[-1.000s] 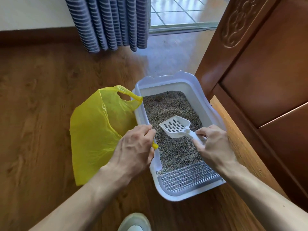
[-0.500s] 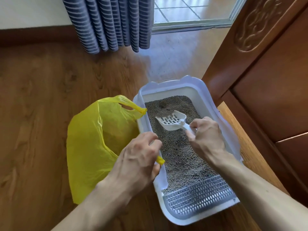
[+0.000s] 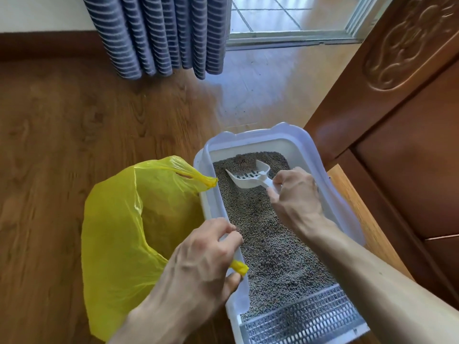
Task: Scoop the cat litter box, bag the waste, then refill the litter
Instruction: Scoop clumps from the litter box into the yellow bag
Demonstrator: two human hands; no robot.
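A white litter box (image 3: 330,184) full of grey litter (image 3: 270,247) lies on the wooden floor, with a grated step (image 3: 305,321) at its near end. My right hand (image 3: 295,197) grips the handle of a white slotted scoop (image 3: 248,178), whose blade is tilted on edge and dug into the litter near the far end. A darker clump (image 3: 239,160) lies just beyond the scoop. My left hand (image 3: 201,259) grips one handle of a yellow plastic bag (image 3: 119,227), holding it open against the box's left wall.
A dark wooden cabinet (image 3: 402,135) stands close along the box's right side. A blue striped curtain (image 3: 159,33) hangs at the back, beside a glass door sill (image 3: 293,38). Bare wooden floor (image 3: 49,135) spreads to the left.
My right hand pushed the scoop toward the far end of the box and tipped its blade down into the litter. My left hand kept its hold on the bag handle.
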